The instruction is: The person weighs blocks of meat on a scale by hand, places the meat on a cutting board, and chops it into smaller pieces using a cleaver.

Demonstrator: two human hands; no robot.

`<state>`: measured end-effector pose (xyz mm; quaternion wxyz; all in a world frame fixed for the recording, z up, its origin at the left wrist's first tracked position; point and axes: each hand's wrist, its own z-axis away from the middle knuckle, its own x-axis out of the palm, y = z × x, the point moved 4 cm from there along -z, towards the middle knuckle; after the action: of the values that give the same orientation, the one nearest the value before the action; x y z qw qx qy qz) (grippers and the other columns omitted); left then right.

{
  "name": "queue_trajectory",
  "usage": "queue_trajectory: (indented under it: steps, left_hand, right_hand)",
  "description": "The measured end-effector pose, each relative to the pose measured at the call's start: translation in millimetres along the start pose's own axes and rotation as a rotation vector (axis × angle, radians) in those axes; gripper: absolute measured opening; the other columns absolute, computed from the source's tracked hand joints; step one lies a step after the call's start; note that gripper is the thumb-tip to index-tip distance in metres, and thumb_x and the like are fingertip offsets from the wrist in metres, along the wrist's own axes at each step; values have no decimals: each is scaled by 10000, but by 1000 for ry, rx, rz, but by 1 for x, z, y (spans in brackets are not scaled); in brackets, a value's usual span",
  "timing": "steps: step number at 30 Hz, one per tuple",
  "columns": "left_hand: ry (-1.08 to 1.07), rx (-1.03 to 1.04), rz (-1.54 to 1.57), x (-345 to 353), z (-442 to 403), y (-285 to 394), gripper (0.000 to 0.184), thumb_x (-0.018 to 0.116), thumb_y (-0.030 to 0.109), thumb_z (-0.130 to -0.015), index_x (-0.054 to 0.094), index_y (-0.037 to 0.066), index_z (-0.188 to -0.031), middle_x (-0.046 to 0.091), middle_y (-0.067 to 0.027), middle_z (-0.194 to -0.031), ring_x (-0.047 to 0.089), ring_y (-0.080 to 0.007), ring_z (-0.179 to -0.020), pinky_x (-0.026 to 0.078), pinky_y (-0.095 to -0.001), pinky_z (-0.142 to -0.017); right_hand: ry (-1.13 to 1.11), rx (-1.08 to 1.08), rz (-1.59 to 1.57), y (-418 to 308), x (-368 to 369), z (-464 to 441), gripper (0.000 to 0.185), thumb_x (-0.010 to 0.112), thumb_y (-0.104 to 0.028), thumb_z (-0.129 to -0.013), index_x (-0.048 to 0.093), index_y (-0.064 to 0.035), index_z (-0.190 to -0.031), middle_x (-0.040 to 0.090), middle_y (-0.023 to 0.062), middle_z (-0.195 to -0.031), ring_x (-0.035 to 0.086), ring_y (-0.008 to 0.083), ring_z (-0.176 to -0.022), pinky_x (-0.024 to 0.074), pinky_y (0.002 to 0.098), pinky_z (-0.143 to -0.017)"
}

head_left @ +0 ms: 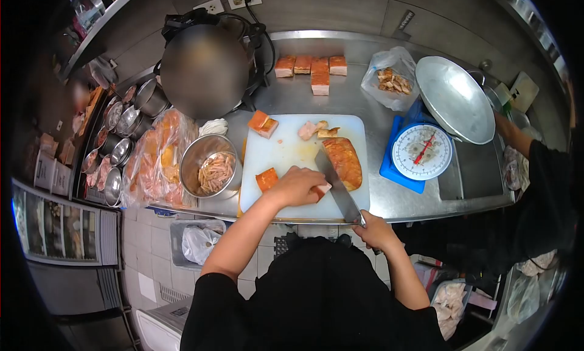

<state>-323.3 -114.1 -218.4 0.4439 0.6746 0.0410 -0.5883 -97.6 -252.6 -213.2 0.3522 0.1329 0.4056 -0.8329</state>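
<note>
My left hand (297, 187) is closed around a piece of roasted pork belly (320, 193) on the white cutting board (292, 208). In my right hand (373, 230) is the handle of a wide-bladed kitchen knife (338, 188). Its blade slants across the board, between my left hand and a large slab of roasted pork (344, 162), close against the slab's left side. A cut pork block (263, 124) sits at the board's upper left, and another pork chunk (266, 179) lies beside my left hand. Small pork scraps (312, 130) are above the slab.
Several pork blocks (320, 77) stand at the counter's back. A metal pot of meat strips (213, 168) and bagged meat (161, 153) are left. On the right are a blue dial scale (422, 151) with a metal pan (455, 98), a bag of chopped meat (392, 77) and another person's arm (514, 133).
</note>
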Motion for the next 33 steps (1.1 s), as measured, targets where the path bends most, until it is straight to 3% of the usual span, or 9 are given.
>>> queue_trajectory:
  steps: [2,7,16,19,21,22,25,30,33]
  left_hand:
    - [-35,27,33,1,-19,-10,321,638,229,-825,729,112,-1110,695,-82,-1162,625,-298,-1131,476,-432,-974]
    - [-191,-83,-71,5,-56,-15,281,609,311,-861,771,110,-974,704,-94,-1033,663,-318,-1024,522,-409,-906]
    - [-91,-68,-239,4,-22,-29,344,697,303,-805,720,160,-1117,618,-88,-1271,635,-323,-1113,483,-484,-965]
    - [-343,-184,-296,-34,-10,-43,407,721,314,-815,722,144,-1184,596,-106,-1380,600,-315,-1224,464,-435,-1031]
    - [-439,-290,-63,-54,3,-54,504,746,417,-854,706,153,-1281,515,-119,-1530,537,-317,-1346,425,-395,-1105]
    - [-374,-246,93,-56,5,-71,661,738,545,-874,640,145,-1392,431,-138,-1611,481,-319,-1420,377,-371,-1166]
    - [-122,-335,194,-78,32,-91,764,701,598,-898,564,101,-1462,440,-183,-1591,459,-340,-1436,354,-372,-1190]
    - [57,-302,28,-39,85,-87,1184,876,551,-706,287,57,-1607,360,-230,-1620,389,-376,-1478,330,-425,-1205]
    - [297,-363,-138,-16,78,-69,1167,879,499,-716,268,69,-1612,343,-213,-1633,383,-368,-1482,345,-471,-1184]
  right_hand:
    - [8,-5,-50,6,4,-1,310,625,-277,-960,596,-43,-1161,712,187,-794,675,290,-548,558,433,-625]
    - [53,-14,-121,12,9,-1,301,619,-261,-960,594,-43,-1165,697,172,-756,652,270,-504,542,419,-560]
    - [84,-33,-24,13,12,-2,279,616,-280,-960,596,-65,-1136,710,180,-769,685,294,-560,555,444,-637]
    - [77,-24,-14,16,14,-6,285,618,-281,-960,599,-65,-1145,710,182,-765,692,304,-577,556,444,-647]
    - [88,-32,-12,17,15,-8,307,627,-294,-970,605,-69,-1179,604,70,-631,640,193,-495,505,359,-488]
    - [83,-36,-7,16,15,-8,307,627,-294,-970,605,-69,-1179,604,70,-631,640,193,-495,505,359,-488]
    - [91,-53,-4,13,13,-6,308,628,-294,-973,604,-69,-1182,597,68,-623,639,184,-495,506,356,-492]
    - [66,-36,-57,11,12,-4,310,628,-287,-977,593,-64,-1189,584,65,-611,630,180,-488,500,346,-489]
    - [50,-9,-62,4,8,-3,299,628,-282,-977,591,-63,-1178,574,59,-608,623,179,-483,494,343,-484]
